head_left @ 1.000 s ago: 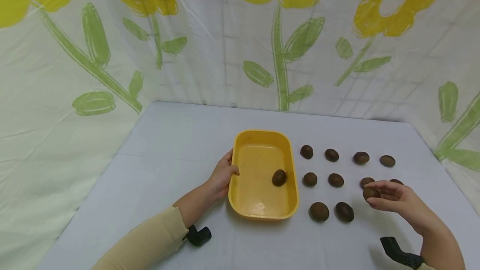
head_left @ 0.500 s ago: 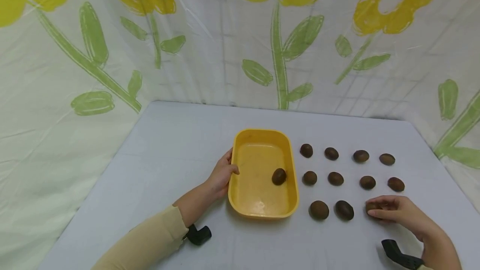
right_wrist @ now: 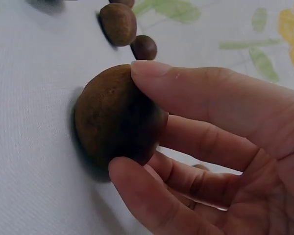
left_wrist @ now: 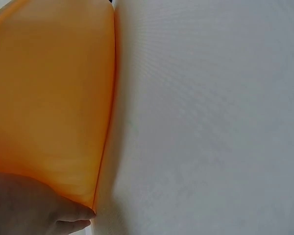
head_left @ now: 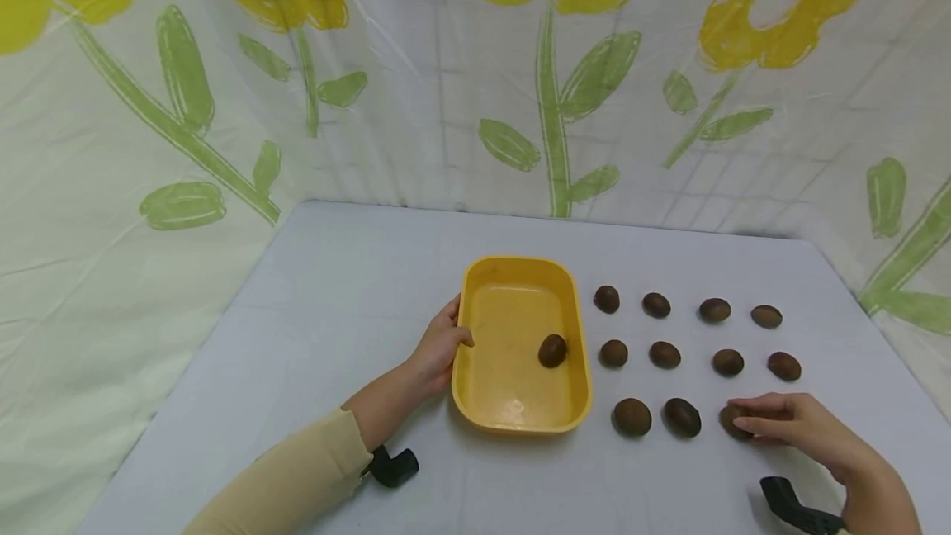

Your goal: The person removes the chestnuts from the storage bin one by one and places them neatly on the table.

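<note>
My left hand [head_left: 438, 351] grips the left side of a yellow plastic tray [head_left: 494, 415], thumb over the rim. Inside the tray lies one dark brown, egg-shaped fruit [head_left: 552, 351]. In the left wrist view, the tray's orange-looking wall [left_wrist: 54, 98] fills the left side, with part of the hand [left_wrist: 29, 205] below. My right hand [head_left: 806, 429] pinches another brown fruit [right_wrist: 112, 112] between thumb and fingertips, close over the tabletop at the right end of the nearest row. Beside it in that row sit two fruits, a darker one [head_left: 682, 418] and a rounder one [head_left: 631, 418].
Behind the near row, two more rows of brown fruits stretch across the right, including a far-left one [head_left: 607, 299] and a right-hand one [head_left: 784, 366]. A white cloth-like table [head_left: 334, 287] meets a flower-printed curtain [head_left: 409, 147]. Black wrist-camera mounts [head_left: 395, 467] hang below the wrists.
My right hand has lowered the brown fruit from above the middle row toward the table in the near row, then shifted it slightly. The left hand and tray stay put.
</note>
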Demonstrator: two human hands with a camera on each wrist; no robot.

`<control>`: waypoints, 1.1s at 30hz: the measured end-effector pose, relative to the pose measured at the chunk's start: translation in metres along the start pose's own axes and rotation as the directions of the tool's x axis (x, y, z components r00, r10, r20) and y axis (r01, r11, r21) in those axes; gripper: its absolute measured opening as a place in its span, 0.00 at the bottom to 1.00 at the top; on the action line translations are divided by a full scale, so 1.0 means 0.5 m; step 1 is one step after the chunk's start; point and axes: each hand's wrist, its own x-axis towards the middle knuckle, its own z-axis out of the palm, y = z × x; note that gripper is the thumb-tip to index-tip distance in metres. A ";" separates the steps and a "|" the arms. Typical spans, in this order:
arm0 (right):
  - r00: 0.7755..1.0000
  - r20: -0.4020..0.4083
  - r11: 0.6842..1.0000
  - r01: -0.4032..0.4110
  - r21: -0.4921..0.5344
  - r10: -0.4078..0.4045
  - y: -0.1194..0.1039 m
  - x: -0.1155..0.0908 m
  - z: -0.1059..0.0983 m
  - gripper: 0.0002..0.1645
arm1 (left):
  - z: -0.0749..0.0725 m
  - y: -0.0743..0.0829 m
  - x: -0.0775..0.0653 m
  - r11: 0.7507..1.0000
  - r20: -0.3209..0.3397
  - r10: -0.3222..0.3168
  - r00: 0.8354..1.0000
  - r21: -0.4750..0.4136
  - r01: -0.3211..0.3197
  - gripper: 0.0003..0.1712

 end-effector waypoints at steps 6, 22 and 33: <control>1.000 -0.009 1.000 -0.009 -0.020 0.009 -0.008 -0.003 0.004 0.34 | -0.001 0.001 -0.001 1.000 -0.001 -0.006 1.000 -0.006 0.006 0.49; 0.996 -0.092 0.992 -0.020 -0.124 0.008 -0.026 -0.018 -0.017 0.34 | -0.001 0.001 0.000 1.000 0.018 -0.003 1.000 -0.019 0.003 0.49; 0.961 -0.175 0.965 0.183 -0.186 -0.216 -0.125 -0.020 -0.043 0.29 | 0.001 0.001 -0.002 1.000 0.006 -0.007 1.000 -0.010 0.007 0.49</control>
